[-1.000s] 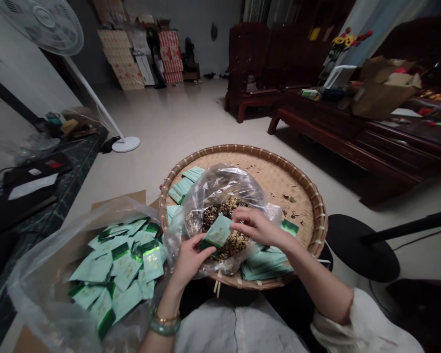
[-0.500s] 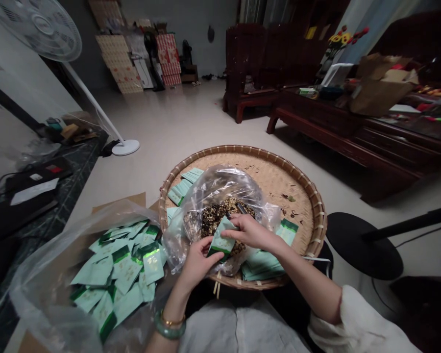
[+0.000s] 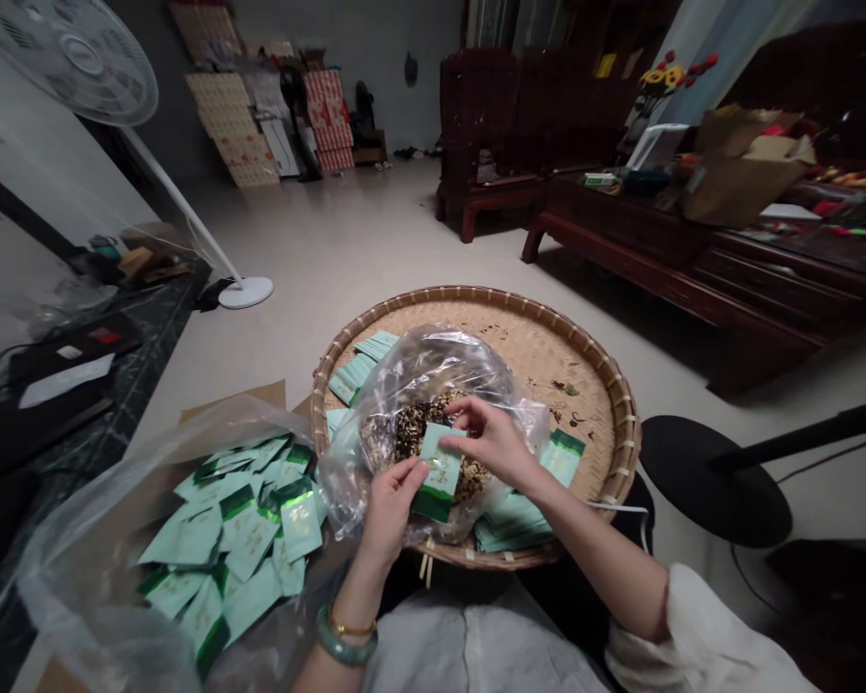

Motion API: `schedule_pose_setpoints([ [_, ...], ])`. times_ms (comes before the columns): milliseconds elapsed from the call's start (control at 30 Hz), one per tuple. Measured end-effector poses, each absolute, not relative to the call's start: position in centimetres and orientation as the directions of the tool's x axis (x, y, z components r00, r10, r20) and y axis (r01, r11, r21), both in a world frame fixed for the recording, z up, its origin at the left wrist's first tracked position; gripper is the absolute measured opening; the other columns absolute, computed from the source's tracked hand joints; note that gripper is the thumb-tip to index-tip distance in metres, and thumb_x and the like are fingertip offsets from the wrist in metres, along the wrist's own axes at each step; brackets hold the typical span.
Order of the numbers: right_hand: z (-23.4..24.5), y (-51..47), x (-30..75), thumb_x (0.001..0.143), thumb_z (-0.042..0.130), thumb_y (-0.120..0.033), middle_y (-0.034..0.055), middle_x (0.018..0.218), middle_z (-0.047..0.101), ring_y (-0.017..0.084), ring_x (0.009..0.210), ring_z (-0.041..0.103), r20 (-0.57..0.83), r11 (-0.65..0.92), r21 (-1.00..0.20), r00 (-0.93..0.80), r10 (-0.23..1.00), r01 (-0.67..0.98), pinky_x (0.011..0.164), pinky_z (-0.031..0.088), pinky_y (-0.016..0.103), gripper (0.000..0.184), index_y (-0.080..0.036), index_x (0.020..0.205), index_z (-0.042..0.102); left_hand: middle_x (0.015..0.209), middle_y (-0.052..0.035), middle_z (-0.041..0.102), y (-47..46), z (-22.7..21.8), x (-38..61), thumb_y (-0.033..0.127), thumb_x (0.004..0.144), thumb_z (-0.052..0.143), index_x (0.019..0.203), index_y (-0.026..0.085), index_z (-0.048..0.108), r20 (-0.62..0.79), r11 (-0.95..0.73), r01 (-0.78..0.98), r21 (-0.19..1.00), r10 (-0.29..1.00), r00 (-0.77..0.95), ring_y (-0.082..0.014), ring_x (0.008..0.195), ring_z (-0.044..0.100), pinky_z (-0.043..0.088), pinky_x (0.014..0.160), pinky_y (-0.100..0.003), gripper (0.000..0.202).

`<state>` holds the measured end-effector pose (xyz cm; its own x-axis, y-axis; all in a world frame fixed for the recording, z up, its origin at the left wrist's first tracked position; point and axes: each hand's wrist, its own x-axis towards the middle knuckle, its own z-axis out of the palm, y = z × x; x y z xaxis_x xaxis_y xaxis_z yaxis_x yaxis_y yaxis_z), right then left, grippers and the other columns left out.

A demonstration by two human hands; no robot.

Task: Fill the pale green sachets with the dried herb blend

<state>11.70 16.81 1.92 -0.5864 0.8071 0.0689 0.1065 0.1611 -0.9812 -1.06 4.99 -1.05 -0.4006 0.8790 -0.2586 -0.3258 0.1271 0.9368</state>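
Observation:
A pale green sachet (image 3: 439,474) with a darker green band at its lower end is pinched at its left edge between my left thumb and fingers. My left hand (image 3: 392,505) holds it over a clear plastic bag (image 3: 451,348) of dark and light loose dried bits (image 3: 413,428). At the sachet's top right corner is my right hand (image 3: 496,445), thumb and fingers apart, the thumb overlapping the corner. Whether the thumb presses on it I cannot tell. The bag rests in a round woven bamboo tray (image 3: 548,332) on my lap.
Stacked flat sachets (image 3: 512,520) lie by my right forearm, others (image 3: 353,375) at the tray's left. To the left, a large plastic bag (image 3: 64,539) holds many sachets. A white fan (image 3: 249,291) stands ahead left; a black stand base (image 3: 714,476) and a wooden table (image 3: 621,226) are right.
The sachet has turned more upright and faces me. My right fingers have lifted and spread from its top; the dark slim object near them is no longer visible. My left hand keeps its grip.

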Motion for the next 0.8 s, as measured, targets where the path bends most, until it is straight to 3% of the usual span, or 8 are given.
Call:
schedule_pose_setpoints([
  [133,1.3,16.3,11.3,0.064,0.077,-0.041,-0.002,0.063,0.058,0.01,0.054,0.05,0.004,0.059,-0.996,-0.607,0.795,0.071,0.049,0.041,0.022,0.03,-0.016,0.078,0.065,0.073,-0.005,0.074,5.4,-0.7,-1.1,0.045,0.063,0.077,0.086,0.013,0.076,-0.254,0.124,-0.297,0.947,0.855,-0.452,-0.0179,0.066,0.065,0.051,0.062,-0.026,0.04],
  [200,1.3,16.1,11.1,0.062,0.078,-0.041,-0.0022,0.063,0.059,0.01,0.055,0.051,-0.008,0.04,-0.997,-0.613,0.79,0.064,0.049,0.042,0.022,0.033,-0.017,0.08,0.067,0.07,-0.0038,0.073,5.7,-0.6,-1.2,0.045,0.061,0.078,0.08,0.013,0.076,-0.243,0.105,-0.285,0.953,0.827,-0.506,-0.0169,0.063,0.064,0.05,0.06,-0.025,0.037],
  [367,1.5,16.0,11.4,0.062,0.077,-0.047,-0.0021,0.056,0.059,0.009,0.047,0.048,-0.095,-0.038,-0.994,-0.612,0.785,0.106,0.044,0.039,0.021,0.034,-0.015,0.068,0.067,0.065,-0.0022,0.071,5.9,-0.6,-1.2,0.045,0.058,0.08,0.077,0.013,0.075,-0.283,0.072,-0.377,0.923,0.793,-0.54,-0.0146,0.06,0.062,0.049,0.058,-0.024,0.038],
  [500,1.5,15.9,11.6,0.063,0.078,-0.046,-0.001,0.054,0.061,0.009,0.048,0.049,-0.056,0.021,-0.993,-0.627,0.777,0.115,0.045,0.037,0.021,0.032,-0.015,0.063,0.069,0.063,-0.0017,0.07,5.8,-0.2,-1.2,0.042,0.059,0.081,0.08,0.011,0.074,-0.312,0.142,-0.403,0.904,0.864,-0.395,-0.0134,0.055,0.061,0.048,0.054,-0.023,0.038],
  [600,1.4,15.8,11.4,0.064,0.077,-0.045,-0.0004,0.055,0.063,0.01,0.05,0.051,-0.028,0.058,-0.992,-0.634,0.773,0.114,0.048,0.039,0.022,0.031,-0.016,0.064,0.07,0.058,-0.0009,0.068,5.9,0.2,-1.3,0.044,0.059,0.081,0.072,0.011,0.073,-0.321,0.142,-0.417,0.898,0.86,-0.397,-0.0122,0.051,0.059,0.046,0.05,-0.022,0.037],
  [800,0.4,15.5,10.8,0.071,0.072,-0.04,0.0016,0.063,0.069,0.014,0.057,0.058,0.037,0.134,-0.984,-0.608,0.793,0.114,0.055,0.047,0.025,0.024,-0.016,0.067,0.071,0.061,-0.0037,0.071,5.7,0.1,-1.1,0.047,0.057,0.081,0.076,0.011,0.073,-0.355,0.159,-0.456,0.876,0.851,-0.386,-0.0164,0.056,0.065,0.05,0.055,-0.025,0.042],
])
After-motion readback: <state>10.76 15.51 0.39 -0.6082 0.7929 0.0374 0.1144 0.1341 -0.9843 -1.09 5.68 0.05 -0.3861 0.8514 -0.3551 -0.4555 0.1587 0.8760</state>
